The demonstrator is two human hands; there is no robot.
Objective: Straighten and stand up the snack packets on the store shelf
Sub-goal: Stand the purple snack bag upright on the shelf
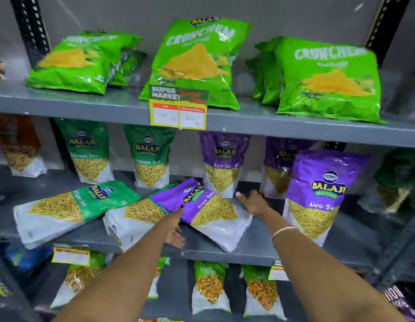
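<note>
Both hands' fingers spread on fallen purple packet point(201, 205); left hand point(175, 226), right hand point(254, 203); fingertips partly hidden.

Pretty standard shop setup: grey metal shelf boards point(271, 122) stacked in tiers, held by black slotted uprights point(31, 29) on both sides. Back panel point(294, 17) is plain grey too. A yellow price tag point(178, 112) hangs off the top board's edge. Lighting's flat and even, slightly blurry overall.
</note>
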